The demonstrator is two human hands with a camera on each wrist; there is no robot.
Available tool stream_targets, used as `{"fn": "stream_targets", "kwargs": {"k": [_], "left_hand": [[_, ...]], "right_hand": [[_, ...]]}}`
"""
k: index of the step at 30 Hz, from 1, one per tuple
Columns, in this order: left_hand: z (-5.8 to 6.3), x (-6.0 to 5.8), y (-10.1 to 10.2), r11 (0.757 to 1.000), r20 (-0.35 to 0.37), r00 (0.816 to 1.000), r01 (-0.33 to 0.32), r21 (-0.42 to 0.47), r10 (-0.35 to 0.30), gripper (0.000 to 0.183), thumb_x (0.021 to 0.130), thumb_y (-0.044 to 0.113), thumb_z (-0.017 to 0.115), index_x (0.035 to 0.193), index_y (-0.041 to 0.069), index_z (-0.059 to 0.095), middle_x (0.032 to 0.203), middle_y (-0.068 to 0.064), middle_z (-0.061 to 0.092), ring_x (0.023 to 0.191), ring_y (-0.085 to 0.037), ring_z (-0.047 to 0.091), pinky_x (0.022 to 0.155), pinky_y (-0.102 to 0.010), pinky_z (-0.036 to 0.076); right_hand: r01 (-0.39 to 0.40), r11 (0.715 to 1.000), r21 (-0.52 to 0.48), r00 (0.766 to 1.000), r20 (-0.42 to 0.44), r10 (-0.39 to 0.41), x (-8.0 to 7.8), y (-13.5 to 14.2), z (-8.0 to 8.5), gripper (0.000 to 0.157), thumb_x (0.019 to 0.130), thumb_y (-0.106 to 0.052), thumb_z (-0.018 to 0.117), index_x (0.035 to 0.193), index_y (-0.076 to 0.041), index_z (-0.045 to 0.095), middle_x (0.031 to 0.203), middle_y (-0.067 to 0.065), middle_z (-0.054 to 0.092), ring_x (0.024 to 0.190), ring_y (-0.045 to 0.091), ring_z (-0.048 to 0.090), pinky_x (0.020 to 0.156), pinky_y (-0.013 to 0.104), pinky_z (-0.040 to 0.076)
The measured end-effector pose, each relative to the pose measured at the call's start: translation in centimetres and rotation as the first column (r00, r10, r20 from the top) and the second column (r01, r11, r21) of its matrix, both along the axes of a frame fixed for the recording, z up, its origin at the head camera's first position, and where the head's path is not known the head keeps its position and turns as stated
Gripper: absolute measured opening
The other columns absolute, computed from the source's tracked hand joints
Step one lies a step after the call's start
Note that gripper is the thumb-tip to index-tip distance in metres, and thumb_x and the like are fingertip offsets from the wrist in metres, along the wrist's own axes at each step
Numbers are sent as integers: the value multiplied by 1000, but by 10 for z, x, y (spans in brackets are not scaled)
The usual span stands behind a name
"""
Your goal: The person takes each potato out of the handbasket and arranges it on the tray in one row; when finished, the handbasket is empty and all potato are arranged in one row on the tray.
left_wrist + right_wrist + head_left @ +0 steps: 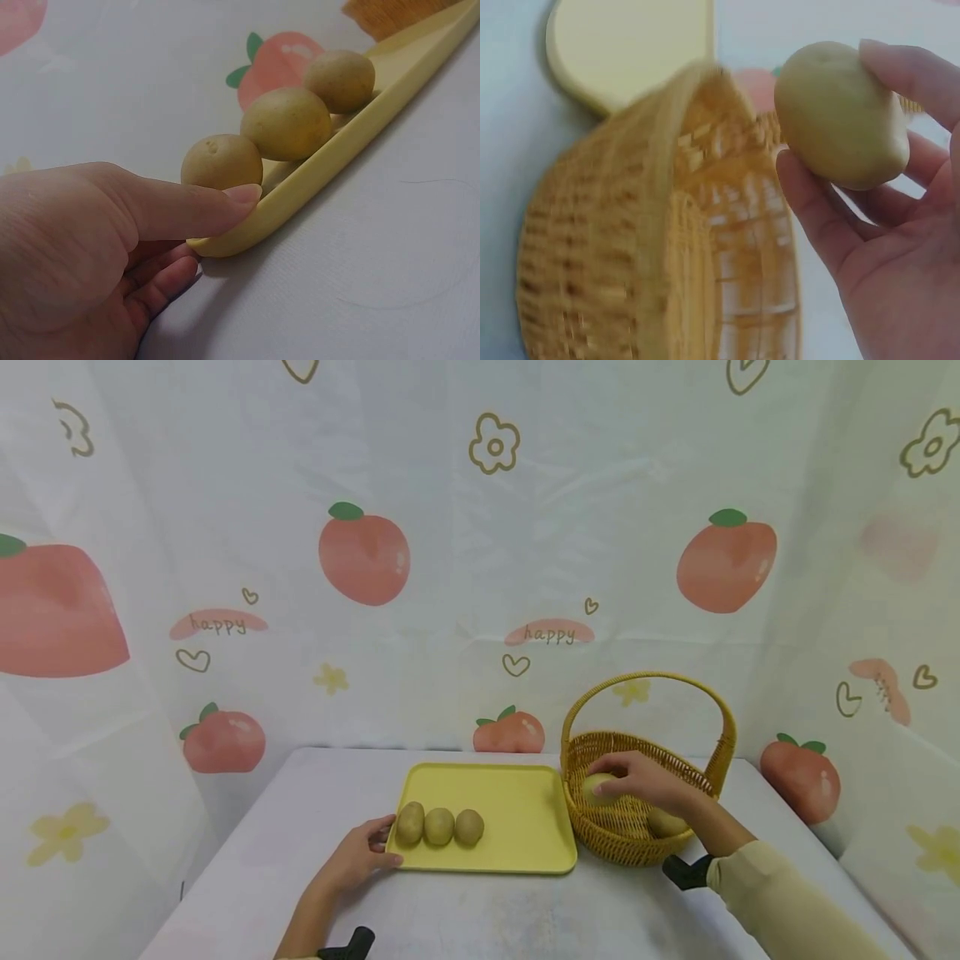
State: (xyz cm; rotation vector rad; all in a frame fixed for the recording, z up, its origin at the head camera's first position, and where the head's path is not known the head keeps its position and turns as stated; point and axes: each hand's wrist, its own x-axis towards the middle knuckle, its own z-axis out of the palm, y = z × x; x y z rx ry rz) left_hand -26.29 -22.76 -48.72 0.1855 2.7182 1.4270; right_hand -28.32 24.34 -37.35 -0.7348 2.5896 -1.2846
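My right hand (647,777) holds a pale potato (844,116) between thumb and fingers, over the wicker basket (630,853). Another potato (666,823) lies in the basket, partly covered by my forearm. On the yellow tray (517,810), three potatoes stand side by side near the left end: a left one (410,823), a middle one (439,827) and a right one (469,828). My left hand (358,858) grips the tray's near left corner; in the left wrist view its thumb (202,210) lies along the rim and the other fingers are at the corner's outer side.
The basket's tall arched handle (651,675) rises above it, and its left side stands close against the tray's right end. Under both lies a white-covered table (480,918). A patterned cloth (450,677) hangs behind and along the sides.
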Motion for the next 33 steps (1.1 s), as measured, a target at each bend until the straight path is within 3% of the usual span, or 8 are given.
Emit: {"fn": "stream_targets", "kwargs": {"k": [9,16,20,27,33], "left_hand": [[0,0,0,1000,16,1000,-20,-11,21,78,70,12,86,137,-4,50,116,-13,64,98,-24,62,88,-44,50],[-1,0,0,1000,-1,1000,-9,1,9,77,70,10,86,136,-6,50,116,-14,64,98,-23,61,87,-42,51],[-1,-1,0,1000,-5,1000,-5,4,5,76,71,11,86,136,-6,50,116,-13,63,97,-23,61,87,-42,50],[-1,-2,0,1000,-10,1000,-16,-4,16,76,70,11,86,136,-5,51,115,-11,64,97,-22,60,87,-42,50],[-1,-1,0,1000,-6,1000,-23,-19,22,77,70,11,86,136,-4,51,115,-11,64,98,-23,61,87,-43,50]], "right_hand": [[-55,989,-141,995,72,65,5,-40,-1,32,91,-13,67,119,1,65,114,19,61,85,25,61,68,42,57],[-98,979,-179,993,43,108,7,-72,-7,29,91,-9,66,117,4,66,107,18,61,83,24,61,68,49,56],[-55,984,-166,998,10,58,5,-92,-15,28,88,-8,68,113,3,67,105,16,61,76,21,62,62,38,56],[50,998,-25,985,-161,-53,-2,-120,-39,23,81,-5,70,104,-5,72,108,12,61,61,12,56,54,29,52],[160,986,-43,980,-116,-164,-10,-138,-63,23,82,-8,73,104,-2,71,100,10,58,62,13,54,53,29,50]]}}
